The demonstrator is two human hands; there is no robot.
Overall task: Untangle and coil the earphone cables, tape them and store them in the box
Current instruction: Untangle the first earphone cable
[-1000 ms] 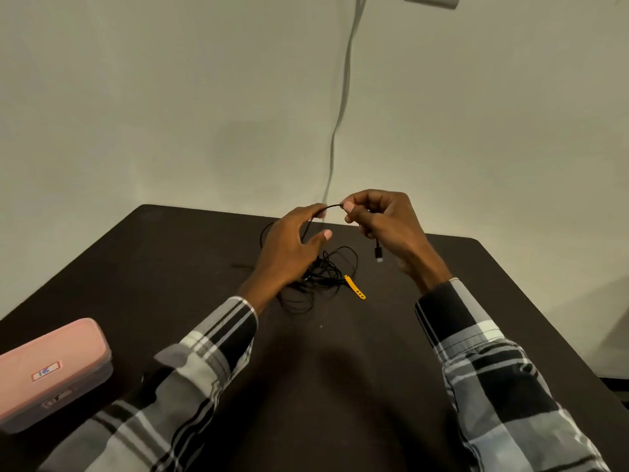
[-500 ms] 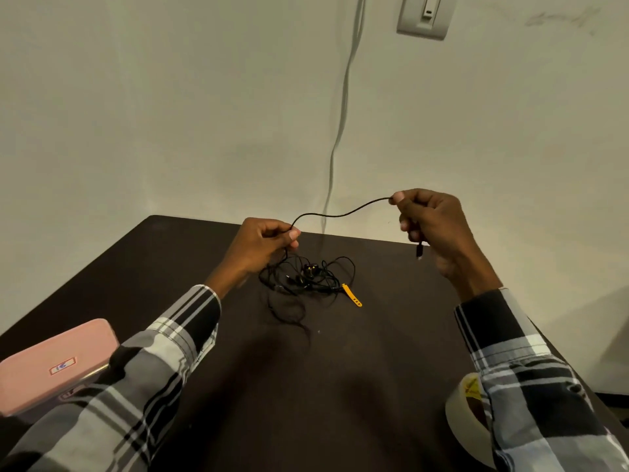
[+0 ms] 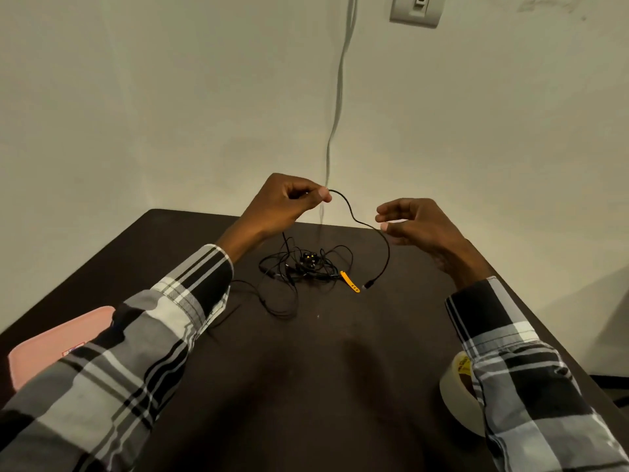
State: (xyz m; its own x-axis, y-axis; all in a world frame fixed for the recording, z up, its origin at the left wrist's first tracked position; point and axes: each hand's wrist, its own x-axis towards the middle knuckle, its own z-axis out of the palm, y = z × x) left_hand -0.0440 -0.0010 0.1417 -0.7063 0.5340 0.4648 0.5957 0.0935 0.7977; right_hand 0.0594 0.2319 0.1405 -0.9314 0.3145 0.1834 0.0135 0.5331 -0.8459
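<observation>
At frame centre, above dark table (image 3: 340, 386): left hand (image 3: 282, 206) pinching black earphone cable (image 3: 352, 212) between thumb and fingers; right hand (image 3: 418, 226) loosely curled, holding nothing, cable passing its fingertips. Below, tangled remainder beside yellow tie (image 3: 350, 281). Lower left, pink box (image 3: 58, 345); lower right, tape roll (image 3: 457, 396).

Black earphone cables (image 3: 350, 209); orange tie (image 3: 350, 281); pink box (image 3: 58, 345); dark-brown table (image 3: 323, 386); plaid grey-white-black sleeves (image 3: 163, 321).
</observation>
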